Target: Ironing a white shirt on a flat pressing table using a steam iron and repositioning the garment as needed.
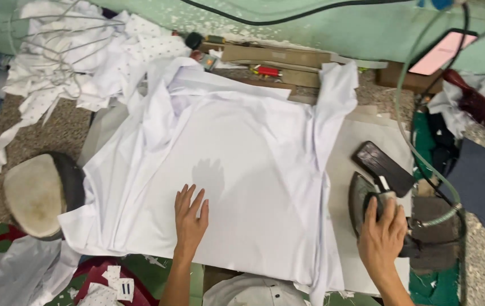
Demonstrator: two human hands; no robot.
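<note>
Two hands work: the left hand (190, 218) lies flat, fingers spread, on a white garment (225, 164) at the desk's centre; the right hand (383, 235) is clamped on an iron's handle (379, 199) at four o'clock. Brown cardboard boxes (276, 56) lie at twelve o'clock.

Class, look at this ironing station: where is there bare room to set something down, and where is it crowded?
Bare: the pale board strip between the white garment and the iron held by the right hand, and the speckled top left of the garment. The left hand rests flat on the garment. Crowded: the cloth heap with wire hangers at the back left.
</note>
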